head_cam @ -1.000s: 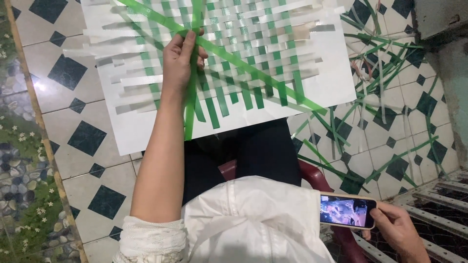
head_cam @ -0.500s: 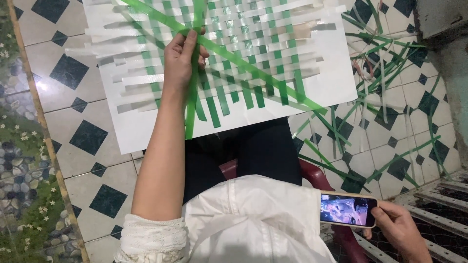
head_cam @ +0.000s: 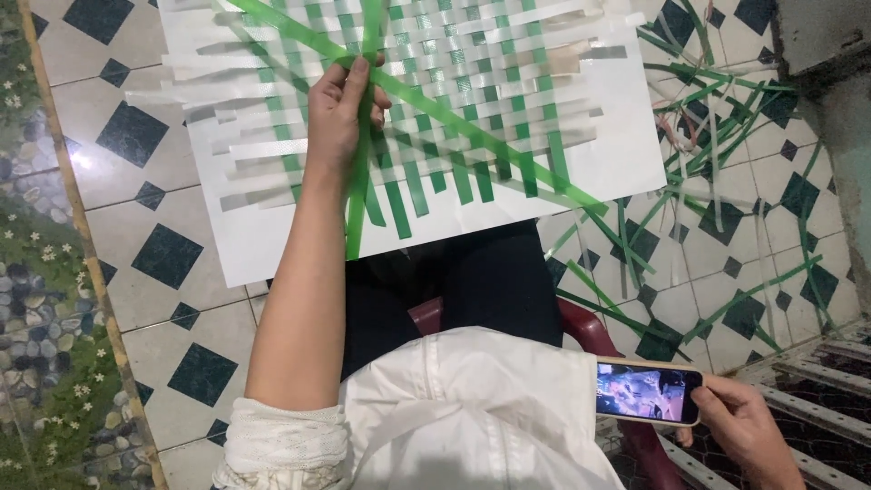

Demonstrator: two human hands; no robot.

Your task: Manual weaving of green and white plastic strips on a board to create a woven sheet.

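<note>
Single head view, looking steeply down, close over lap.

Tiled floor (head_cam: 154,172) w/ loose green strips (head_cam: 717,154) scattered.

Home patio/yard: patterned floor tiles (head_cam: 136,227), pebble garden strip (head_cam: 36,363) (flowers), red plastic chair (head_cam: 590,331).

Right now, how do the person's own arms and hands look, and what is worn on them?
Both are bare: the left hand and right hand show no gloves, rings or watch. The left forearm is uncovered up to a white knitted sleeve, bunched near the elbow. Only the wrist of the right arm shows, uncovered.
</note>
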